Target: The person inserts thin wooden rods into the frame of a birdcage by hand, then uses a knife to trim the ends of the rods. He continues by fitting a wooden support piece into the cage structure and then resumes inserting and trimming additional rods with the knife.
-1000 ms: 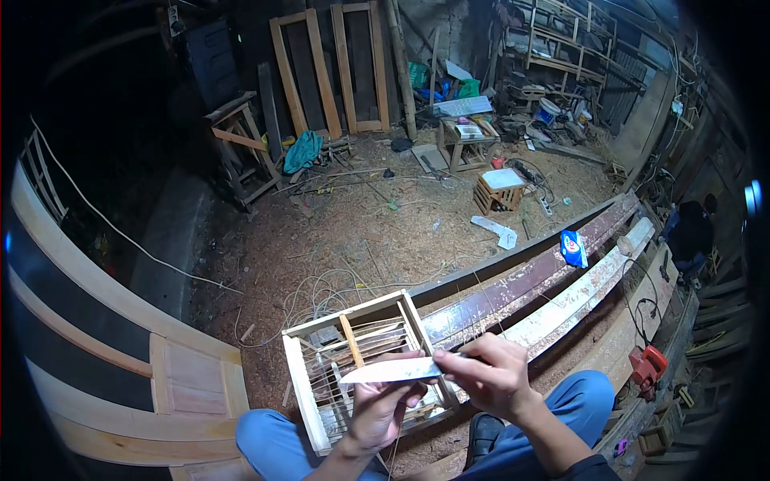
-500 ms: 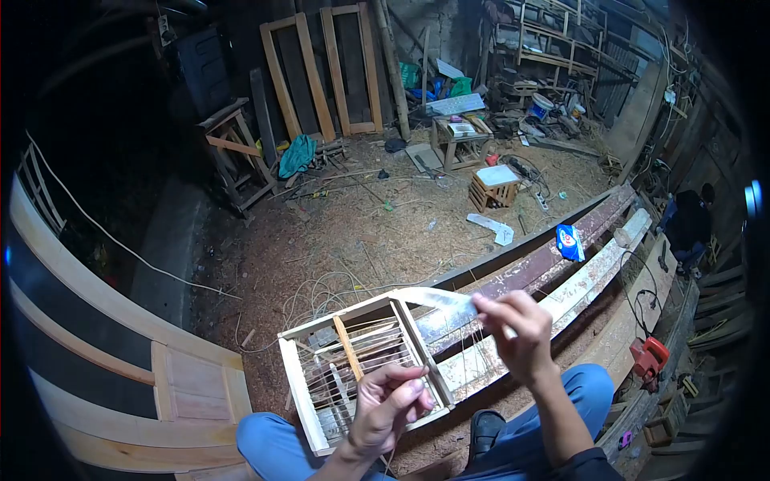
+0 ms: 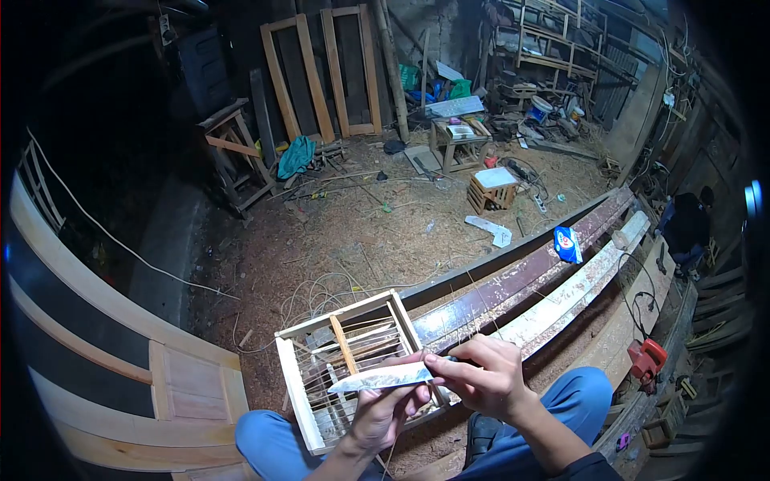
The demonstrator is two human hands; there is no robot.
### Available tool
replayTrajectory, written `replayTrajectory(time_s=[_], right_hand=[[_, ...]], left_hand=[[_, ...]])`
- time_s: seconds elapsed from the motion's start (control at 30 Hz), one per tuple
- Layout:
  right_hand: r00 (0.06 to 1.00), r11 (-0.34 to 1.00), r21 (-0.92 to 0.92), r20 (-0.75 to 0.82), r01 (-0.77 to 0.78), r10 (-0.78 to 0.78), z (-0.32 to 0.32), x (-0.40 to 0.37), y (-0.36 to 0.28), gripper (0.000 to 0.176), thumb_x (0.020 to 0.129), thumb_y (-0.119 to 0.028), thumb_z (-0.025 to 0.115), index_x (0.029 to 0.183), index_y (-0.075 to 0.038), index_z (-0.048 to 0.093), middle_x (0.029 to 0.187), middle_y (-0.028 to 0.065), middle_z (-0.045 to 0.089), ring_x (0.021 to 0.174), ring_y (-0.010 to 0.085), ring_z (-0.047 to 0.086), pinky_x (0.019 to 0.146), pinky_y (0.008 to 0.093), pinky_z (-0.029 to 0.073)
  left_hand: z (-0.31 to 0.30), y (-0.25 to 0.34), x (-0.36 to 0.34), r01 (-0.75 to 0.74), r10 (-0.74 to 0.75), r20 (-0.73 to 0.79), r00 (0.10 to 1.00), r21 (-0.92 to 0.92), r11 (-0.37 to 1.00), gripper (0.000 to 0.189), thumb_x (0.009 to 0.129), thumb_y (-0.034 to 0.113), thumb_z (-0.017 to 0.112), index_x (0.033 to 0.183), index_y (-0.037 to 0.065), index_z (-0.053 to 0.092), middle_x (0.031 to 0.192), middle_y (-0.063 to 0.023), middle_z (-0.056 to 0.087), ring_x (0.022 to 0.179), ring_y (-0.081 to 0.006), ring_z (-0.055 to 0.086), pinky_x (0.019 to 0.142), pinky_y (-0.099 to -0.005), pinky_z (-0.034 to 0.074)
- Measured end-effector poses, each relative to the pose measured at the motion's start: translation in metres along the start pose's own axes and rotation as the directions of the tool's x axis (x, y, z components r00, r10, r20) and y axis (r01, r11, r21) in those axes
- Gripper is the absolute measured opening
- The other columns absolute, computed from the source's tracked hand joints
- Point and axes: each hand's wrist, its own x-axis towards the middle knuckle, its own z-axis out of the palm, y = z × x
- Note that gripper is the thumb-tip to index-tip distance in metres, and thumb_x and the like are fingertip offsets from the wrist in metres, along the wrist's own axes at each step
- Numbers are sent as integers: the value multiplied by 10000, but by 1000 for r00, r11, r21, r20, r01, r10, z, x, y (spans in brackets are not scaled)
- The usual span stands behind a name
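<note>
the right hand (image 3: pixel 483 374) grips a knife (image 3: pixel 378 377), blade over the curled left hand (image 3: pixel 382 415), whose hold one cannot tell; a wooden frame (image 3: pixel 297 394) lies below.

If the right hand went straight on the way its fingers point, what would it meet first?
Likely the left hand, close by the knife that the right hand holds; exact depth is unclear.

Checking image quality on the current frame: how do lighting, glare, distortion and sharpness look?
Head view: the wide lens bows the wooden panel at left, and the corners go black; head view: upper left very dark, a bright light at the right edge; head view: pale shine on the brown plank's near end; head view: knife, left hand and right hand fairly sharp.
</note>
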Motion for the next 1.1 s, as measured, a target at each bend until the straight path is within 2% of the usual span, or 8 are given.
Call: replayTrajectory(time_s=[0.1,0.2,0.3,0.5,0.73,0.77,0.87,1.1], right_hand=[[998,999,-45,-59,-12,9,-5,-1,11,391,807,-173,851,1193,-203,798,779,9,652,630,175,622,531,331,483],[965,964,-157,-186,-213,183,-19,2,33,269,873,-93,809,1140,-128,789,770,70,675,628,224,639,548,361,504],[957,989,-15,-255,-149,141,-24,1,27,205,923,-114,786,1123,-72,785,775,94,682,620,225,646,533,351,499],[999,1000,3,-43,-15,15,-8,-5,-3,289,872,-218,829,1146,-131,802,758,19,653,611,186,619,519,329,478],[997,999,-13,-71,-41,40,-12,0,6,223,852,-156,841,1047,-91,755,781,39,692,648,204,659,538,341,497],[990,993,-82,-117,-82,73,-15,0,14,220,859,-156,837,1046,-85,746,783,50,694,650,215,661,540,351,498],[960,958,-159,-190,-238,207,-24,-6,37,193,890,-147,815,1043,-75,724,776,86,679,656,253,662,552,388,503],[999,999,-44,-31,-23,22,-10,-11,2,228,889,-266,831,1037,-104,767,765,44,669,627,190,642,511,335,480]], left_hand=[[0,3,5,1,-3,51,999,43,999,342,1044,67,603,1375,-4,650,843,-89,694,752,-121,645,628,-182,499],[11,5,0,-41,31,123,992,75,996,312,1022,25,621,1324,-9,689,841,-109,710,749,-140,677,582,-198,497],[9,6,4,-73,65,90,994,96,993,344,1010,23,656,1351,-17,667,865,-119,728,770,-147,701,561,-212,508],[3,-5,1,28,-30,33,999,48,998,496,1016,116,713,1460,-19,536,1147,-151,717,937,-151,710,720,-229,568],[-7,-7,6,48,-52,81,995,52,997,343,1054,72,621,1395,33,618,967,-116,718,837,-149,677,674,-226,525],[15,-4,8,-62,58,51,997,84,995,311,1059,60,585,1358,28,664,911,-115,717,791,-144,658,647,-229,510],[18,-1,6,-36,26,86,996,123,992,305,1059,67,606,1353,22,673,862,-127,724,764,-150,656,647,-249,518],[20,-7,8,28,-26,-26,999,94,995,179,1066,54,603,1226,-15,644,947,-152,722,778,-135,658,669,-234,517]])
